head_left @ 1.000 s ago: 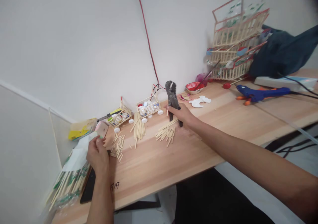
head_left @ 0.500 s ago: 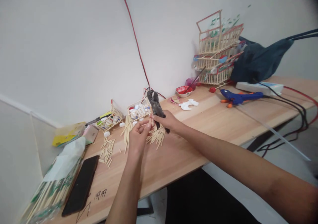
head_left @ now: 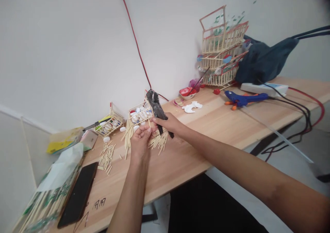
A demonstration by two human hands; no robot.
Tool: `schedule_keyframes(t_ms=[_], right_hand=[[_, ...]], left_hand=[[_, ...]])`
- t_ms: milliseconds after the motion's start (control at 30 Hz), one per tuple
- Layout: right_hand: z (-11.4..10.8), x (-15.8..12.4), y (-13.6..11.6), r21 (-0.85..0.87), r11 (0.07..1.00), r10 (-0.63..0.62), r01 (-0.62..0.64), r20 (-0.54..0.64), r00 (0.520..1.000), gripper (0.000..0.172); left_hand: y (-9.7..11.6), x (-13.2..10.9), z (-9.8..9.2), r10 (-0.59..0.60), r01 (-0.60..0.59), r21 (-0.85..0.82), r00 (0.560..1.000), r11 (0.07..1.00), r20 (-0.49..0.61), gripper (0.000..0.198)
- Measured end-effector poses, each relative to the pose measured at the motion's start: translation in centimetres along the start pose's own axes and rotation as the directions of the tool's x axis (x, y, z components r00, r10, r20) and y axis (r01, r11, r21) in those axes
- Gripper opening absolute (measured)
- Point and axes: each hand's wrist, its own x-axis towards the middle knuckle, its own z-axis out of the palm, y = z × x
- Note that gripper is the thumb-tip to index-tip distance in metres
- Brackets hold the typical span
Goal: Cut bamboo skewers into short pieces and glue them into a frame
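Observation:
My right hand (head_left: 170, 123) is wrapped round the handles of black pliers (head_left: 156, 106), whose head points up toward the wall. Close beside it, my left hand (head_left: 140, 139) pinches a short thin wooden stick (head_left: 149, 123) upright near the tool. Whether the jaws touch the stick I cannot make out. Below and behind the hands lies a fanned pile of cut sticks (head_left: 159, 143). Longer sticks (head_left: 127, 141) lie just left of my left hand, and a heap of short pieces (head_left: 106, 159) is farther left.
Small stick baskets (head_left: 140, 113) with bottle caps stand by the wall. A red paint bowl (head_left: 187, 93), blue glue gun (head_left: 243, 98), power strip (head_left: 265, 89) and stacked baskets (head_left: 219, 76) sit to the right. A phone (head_left: 78, 195) and bagged sticks (head_left: 48, 198) occupy the left.
The whole view has shifted slightly, so things sit a little farther left. The stick in my left hand now shows upright beside the pliers; both hands keep their holds.

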Motion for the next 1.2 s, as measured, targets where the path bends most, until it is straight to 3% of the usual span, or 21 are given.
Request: schedule_keyframes(t_ms=[133, 267, 367, 467, 567, 667, 800, 900, 1000, 1200], right_hand=[[0.1, -0.2, 0.6, -0.131, 0.987, -0.085, 0.093, 0.068, 0.994, 0.020], [0.1, -0.4, 0.7, -0.186, 0.972, -0.138, 0.146, 0.056, 0.989, 0.020], [-0.1, -0.2, 0.3, -0.141, 0.979, -0.149, 0.145, -0.018, 0.989, 0.021], [-0.9, 0.5, -0.1, 0.020, 0.991, -0.125, 0.130, -0.163, 0.979, 0.023], [-2.0, 1.4, -0.5, 0.237, 0.957, -0.093, 0.165, -0.285, 0.954, 0.023], [-3.0, 2.0, -0.6, 0.375, 0.913, -0.018, 0.161, -0.356, 0.934, 0.022], [-3.3, 2.2, -0.7, 0.423, 0.894, 0.023, 0.150, -0.377, 0.926, 0.019], [-3.0, 2.0, -0.7, 0.450, 0.882, 0.027, 0.140, -0.346, 0.938, 0.016], [-2.7, 1.9, -0.7, 0.437, 0.892, 0.037, 0.112, -0.318, 0.948, 0.016], [-2.2, 1.9, -0.1, 0.334, 0.939, 0.008, 0.084, -0.266, 0.964, 0.018]], left_hand=[[0.0, 0.0, 0.0, -0.012, 0.011, 0.015, 0.999, 1.000, 0.041, 0.037], [-0.1, 0.1, -0.1, 0.004, -0.007, 0.049, 0.998, 0.999, 0.065, 0.035], [0.2, 0.1, -0.3, 0.030, -0.037, 0.111, 0.997, 0.993, 0.071, 0.031], [0.5, 0.1, -0.5, 0.099, -0.105, 0.264, 0.994, 0.959, 0.037, 0.025], [0.6, 0.3, -0.7, 0.220, -0.200, 0.508, 0.975, 0.838, 0.021, 0.019], [1.0, 0.5, -1.3, 0.302, -0.229, 0.741, 0.953, 0.631, 0.037, 0.016], [1.9, 0.8, -3.7, 0.392, -0.119, 0.938, 0.920, 0.327, -0.020, 0.019], [2.5, 0.9, -6.0, 0.356, 0.055, 0.990, 0.929, 0.132, -0.099, 0.019], [2.7, 0.8, -7.4, 0.294, 0.199, 0.979, 0.934, 0.046, -0.204, 0.017], [2.2, 0.8, -7.7, 0.285, 0.177, 0.984, 0.943, 0.004, -0.171, 0.010]])
